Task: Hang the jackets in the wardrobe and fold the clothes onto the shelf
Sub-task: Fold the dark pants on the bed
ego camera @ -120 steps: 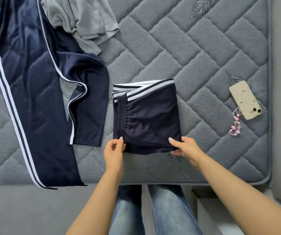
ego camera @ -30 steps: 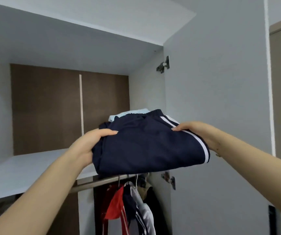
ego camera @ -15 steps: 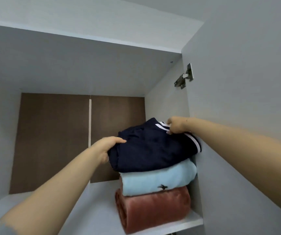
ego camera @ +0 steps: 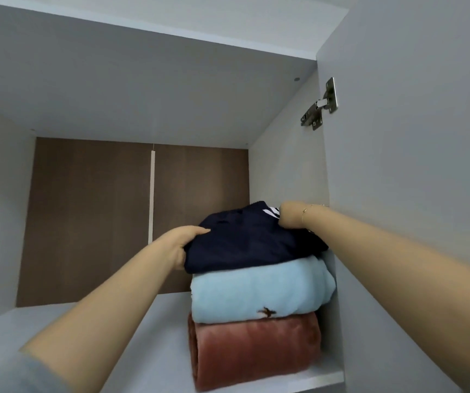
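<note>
Left hand (ego camera: 181, 245) grips left edge of folded navy shorts (ego camera: 252, 241), thumb on top. Right hand (ego camera: 290, 218) at far right corner, fingers hidden; grasp cannot be told. Shorts rest atop light-blue folded fleece (ego camera: 259, 290), that atop rust-pink one (ego camera: 256, 353). Step, by judgement: placing shorts on stack. Next: square edges, let go, draw arms out without toppling pile. White wardrobe shelf (ego camera: 157, 330); brown back panel (ego camera: 92, 217); open door with hinge (ego camera: 320, 104) right.

a metal hinge (ego camera: 319, 104) sits on the open grey door (ego camera: 412, 137); brown back panel (ego camera: 92, 217) behind.
</note>
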Available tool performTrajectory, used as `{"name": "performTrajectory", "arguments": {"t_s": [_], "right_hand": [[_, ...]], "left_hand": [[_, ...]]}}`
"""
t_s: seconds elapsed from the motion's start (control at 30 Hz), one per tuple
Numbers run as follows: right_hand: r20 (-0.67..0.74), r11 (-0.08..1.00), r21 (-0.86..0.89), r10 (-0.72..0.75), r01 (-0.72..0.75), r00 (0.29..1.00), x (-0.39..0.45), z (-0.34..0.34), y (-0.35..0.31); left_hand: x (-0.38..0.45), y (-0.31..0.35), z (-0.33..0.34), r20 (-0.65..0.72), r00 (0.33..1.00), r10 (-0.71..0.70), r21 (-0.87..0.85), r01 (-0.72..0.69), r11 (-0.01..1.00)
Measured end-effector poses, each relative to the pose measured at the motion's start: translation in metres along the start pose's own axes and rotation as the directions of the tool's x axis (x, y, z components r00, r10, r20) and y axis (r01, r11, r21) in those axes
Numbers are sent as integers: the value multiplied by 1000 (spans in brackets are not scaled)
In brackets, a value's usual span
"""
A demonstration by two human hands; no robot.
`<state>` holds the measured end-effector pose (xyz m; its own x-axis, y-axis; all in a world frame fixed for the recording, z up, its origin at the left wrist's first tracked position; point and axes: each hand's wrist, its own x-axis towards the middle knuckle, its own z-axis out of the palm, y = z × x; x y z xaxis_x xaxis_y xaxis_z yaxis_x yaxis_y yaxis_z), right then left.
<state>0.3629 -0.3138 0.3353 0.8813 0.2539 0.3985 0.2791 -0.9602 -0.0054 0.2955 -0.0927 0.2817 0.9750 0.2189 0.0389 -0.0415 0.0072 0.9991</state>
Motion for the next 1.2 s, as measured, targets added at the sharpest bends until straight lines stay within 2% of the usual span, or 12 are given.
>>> {"name": "performTrajectory", "arguments": {"t_s": [0.1,0.17,0.23,0.3,0.37,0.47,0.57,0.73,0.87,0.97,1.07,1.2], "right_hand": [[-102,991,108,-73,84,992,-2,-12,-3],[43,971,192,-152,141,988,-12,-15,-13],[188,975,167,-177,146,966,-21,-5,-19],[225,980,155,-160,127,961,-27,9,-16],[226,973,218,-131,81,965,-32,19,-13],[183,964,263,-99,48,978,-39,22,-12],[89,940,339,-83,49,993,-48,17,-9],[-76,908,414,-40,69,996,-74,6,-5],[-170,820,554,-58,144,984,-124,-1,-19],[-226,785,581,-96,213,969,-173,0,-36],[-230,688,692,-77,218,970,-231,6,-60],[-196,593,791,13,150,981,-316,17,-82]], "left_hand": [[-10,1,-5,-40,997,59,-34,-60,998],[-20,-1,-5,-20,995,95,-59,-96,994],[-32,-6,2,70,992,101,-69,-96,993],[-38,-12,14,135,985,109,-30,-106,994],[-34,-19,27,82,985,152,62,-157,986],[-30,-18,33,-35,978,206,198,-195,961],[-33,-13,25,-45,980,192,214,-178,960],[-61,-14,1,13,984,176,78,-177,981],[-93,-28,-13,29,963,268,30,-269,963],[-126,-43,-24,26,943,332,-54,-331,942],[-166,-64,-42,66,933,353,-168,-338,926],[-214,-96,-50,221,899,378,-262,-319,911]]}}
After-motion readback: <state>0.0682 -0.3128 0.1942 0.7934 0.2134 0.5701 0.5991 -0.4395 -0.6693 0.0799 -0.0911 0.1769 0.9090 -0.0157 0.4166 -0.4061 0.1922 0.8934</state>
